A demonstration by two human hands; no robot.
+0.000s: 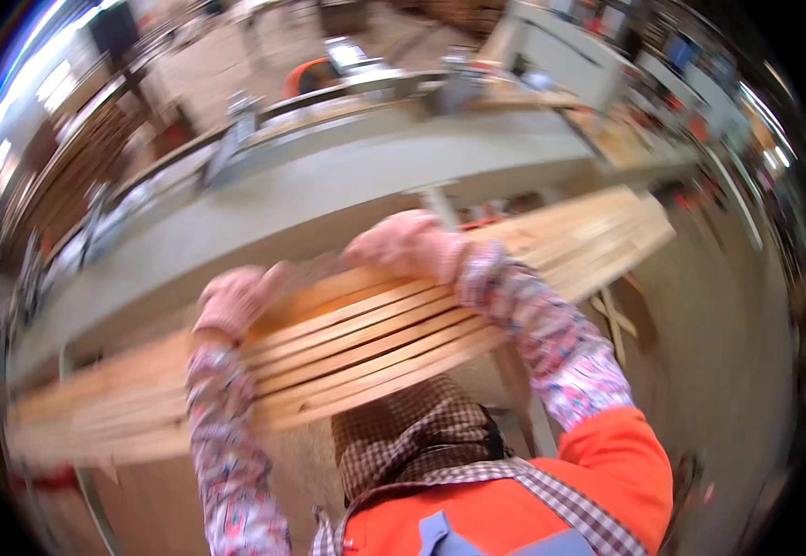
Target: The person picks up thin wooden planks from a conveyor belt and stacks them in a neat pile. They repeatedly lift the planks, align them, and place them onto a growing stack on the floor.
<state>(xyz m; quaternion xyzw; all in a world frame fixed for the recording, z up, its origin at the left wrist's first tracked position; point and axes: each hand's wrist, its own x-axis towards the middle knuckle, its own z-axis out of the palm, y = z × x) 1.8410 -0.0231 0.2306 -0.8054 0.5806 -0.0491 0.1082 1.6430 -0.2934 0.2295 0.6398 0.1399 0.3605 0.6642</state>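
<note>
Several long, pale wooden strips (366, 347) lie side by side in front of me, with dark narrow gaps between some of them. My left hand (239, 301), in a pink glove, curls over the far edge of the strips left of the middle, its thumb pointing right. Farther right, my right hand (405, 246), gloved the same way, wraps over the edge of the farthest strip. Motion blur softens both hands, and the fingertips are hidden behind the wood. Patterned sleeves cover both forearms.
Beyond the strips runs a long grey machine bed (347, 167) with metal clamps (241, 116) along its far rail. A light wooden board (630, 139) lies at its right end. Crossed wood pieces (614, 320) stand below the strips' right side. Stacked timber (78, 176) is at the far left.
</note>
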